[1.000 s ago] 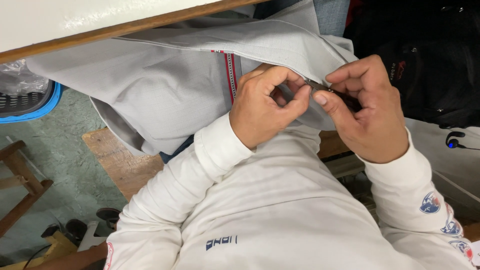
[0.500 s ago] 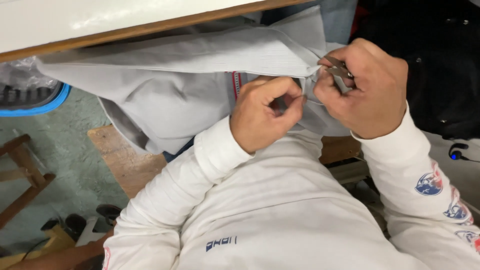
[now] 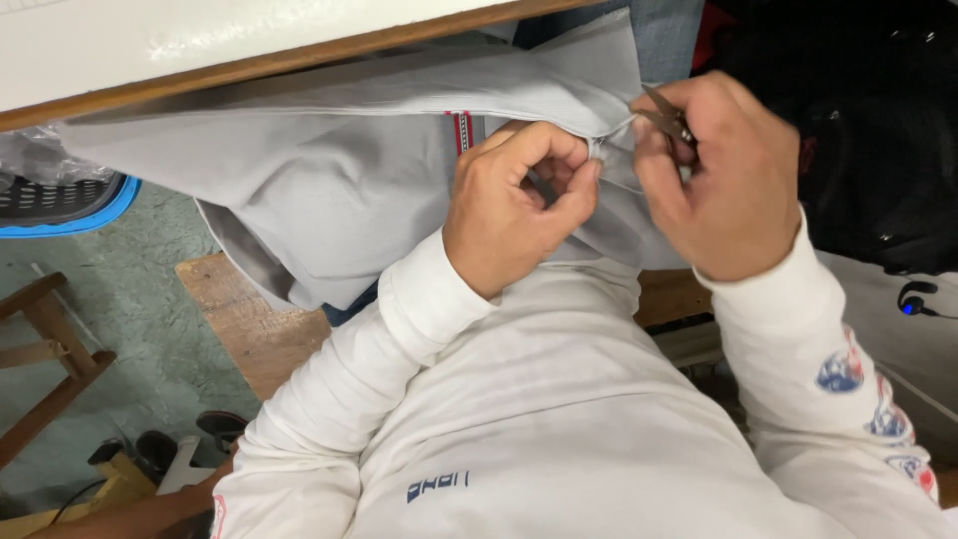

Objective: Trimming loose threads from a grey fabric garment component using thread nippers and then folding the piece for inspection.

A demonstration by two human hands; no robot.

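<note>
A grey garment (image 3: 329, 190) with a red-and-white striped tape hangs from the table edge over my lap. My left hand (image 3: 514, 200) pinches a fold of the grey fabric near its seam. My right hand (image 3: 718, 175) grips small metal thread snips (image 3: 664, 115), whose blades point at the seam just right of my left fingers. Both hands sit close together, almost touching, in front of my white long-sleeved top.
A white table top with a brown wooden edge (image 3: 279, 60) runs across the top. A blue-rimmed basket (image 3: 60, 205) sits at left, wooden furniture legs (image 3: 40, 349) at lower left, a wooden board (image 3: 249, 319) on the floor, and dark fabric (image 3: 858, 130) at right.
My right hand rose and shifted right with the snips, now at the seam's upper edge. My left hand kept its pinch on the grey fabric.
</note>
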